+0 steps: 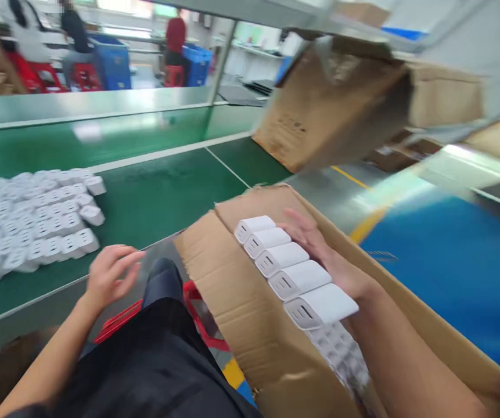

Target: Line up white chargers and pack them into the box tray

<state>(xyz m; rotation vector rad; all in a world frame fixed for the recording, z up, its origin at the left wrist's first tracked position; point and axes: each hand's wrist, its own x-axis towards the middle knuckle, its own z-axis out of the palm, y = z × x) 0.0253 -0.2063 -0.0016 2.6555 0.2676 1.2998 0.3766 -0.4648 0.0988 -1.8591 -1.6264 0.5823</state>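
A row of several white plug-like adapter housings [284, 261], each with slots in its end face, lies along my right hand [319, 249]. That hand reaches over an open cardboard box [241, 302], its fingers partly hidden behind the row and its forearm along the box's right side. Beneath the row, a white gridded layer [341, 354] shows inside the box; I cannot make out exactly what it is. My left hand [112, 276] hovers by the bench edge, empty, with loosely bent fingers apart. Many more white housings [27, 223] stand in rows on the green bench to its left.
The green bench top [158, 197] stretches ahead. On its far right a large brown carton [332, 110] leans at a tilt. A red stool [201, 325] is under me. People sit on red stools near blue crates [110, 61] in the background. Blue flooring [441, 261] lies right.
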